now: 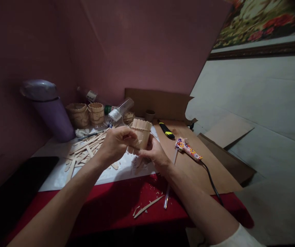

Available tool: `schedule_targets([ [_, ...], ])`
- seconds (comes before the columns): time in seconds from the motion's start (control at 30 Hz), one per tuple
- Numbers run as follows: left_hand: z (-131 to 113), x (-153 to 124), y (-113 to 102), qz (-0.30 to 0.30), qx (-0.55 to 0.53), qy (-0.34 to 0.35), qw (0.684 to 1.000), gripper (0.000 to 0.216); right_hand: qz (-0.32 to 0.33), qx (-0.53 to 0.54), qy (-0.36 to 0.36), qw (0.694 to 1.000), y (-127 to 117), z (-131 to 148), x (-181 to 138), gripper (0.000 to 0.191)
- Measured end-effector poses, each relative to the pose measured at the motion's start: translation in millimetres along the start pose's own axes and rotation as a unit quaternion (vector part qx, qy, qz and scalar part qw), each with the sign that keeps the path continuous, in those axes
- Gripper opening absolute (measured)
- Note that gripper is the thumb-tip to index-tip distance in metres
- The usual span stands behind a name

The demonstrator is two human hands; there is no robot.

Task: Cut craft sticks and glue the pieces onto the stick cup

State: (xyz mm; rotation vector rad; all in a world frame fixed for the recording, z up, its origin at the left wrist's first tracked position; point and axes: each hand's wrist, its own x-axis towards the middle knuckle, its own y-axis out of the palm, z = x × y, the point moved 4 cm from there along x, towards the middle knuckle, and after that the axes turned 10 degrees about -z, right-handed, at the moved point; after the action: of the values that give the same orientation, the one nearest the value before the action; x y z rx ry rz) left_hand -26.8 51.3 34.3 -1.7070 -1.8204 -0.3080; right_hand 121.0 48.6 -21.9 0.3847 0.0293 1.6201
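A small cup of wooden craft sticks [143, 137] is held up above the table, tilted slightly, with a band of twine around it below the rim. My right hand [155, 152] grips the cup from its right side and underneath. At the cup's left side, the fingers of my left hand [118, 142] are pinched together on the twine, whose end they mostly hide. Just behind the cup lies a ball of twine [129, 117]. Loose craft sticks [88, 149] are piled on white paper to the left of my left hand.
A floral glue gun [188, 149] and a yellow-black cutter [166, 130] lie on cardboard [201, 171] at right. Two finished-looking stick cups [96, 115], clear plastic bottles [120, 111] and a purple tumbler [52, 111] stand or lie at the back left. A glue stick [166, 199] crosses the red cloth.
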Motion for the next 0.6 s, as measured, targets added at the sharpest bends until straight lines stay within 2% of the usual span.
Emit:
schedule_targets([
  [0.23,4.8,-0.2,2.0,-0.004,-0.02,-0.053,0.998,0.002,-0.011,-0.021,0.02,1.0,-0.5,0.2,-0.5,0.071],
  [0.47,-0.3,-0.4,5.1,-0.029,-0.08,-0.157,0.984,0.006,-0.011,-0.003,0.003,1.0,-0.3,-2.8,-0.2,0.069],
  [0.6,-1.7,-2.2,6.5,-0.047,-0.08,-0.176,0.98,0.007,-0.024,-0.004,0.009,1.0,-2.5,-6.2,0.6,0.069],
])
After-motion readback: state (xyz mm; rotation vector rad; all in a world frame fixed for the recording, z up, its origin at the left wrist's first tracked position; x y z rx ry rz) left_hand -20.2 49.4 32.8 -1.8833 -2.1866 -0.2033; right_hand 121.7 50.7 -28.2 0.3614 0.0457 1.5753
